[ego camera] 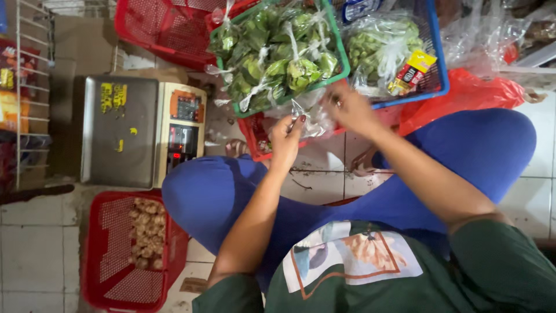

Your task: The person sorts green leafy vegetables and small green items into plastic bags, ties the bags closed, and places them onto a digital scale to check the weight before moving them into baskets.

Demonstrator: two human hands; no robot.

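— What's in the hands?

— A small clear plastic bag point(310, 119), held up over the floor tiles just in front of the green basket point(341, 55). The left hand point(285, 141) has its fingers pinched shut on the bag's near edge; the right hand point(347, 107) is closed on its far side, though blur hides the exact grip.

— And around it?

— The green basket holds bagged leafy greens point(278, 52). Beside it, a blue basket point(437, 64) with more bags. Left, a scale point(142, 130), and near it a red basket point(95, 255) of ginger point(146, 232).
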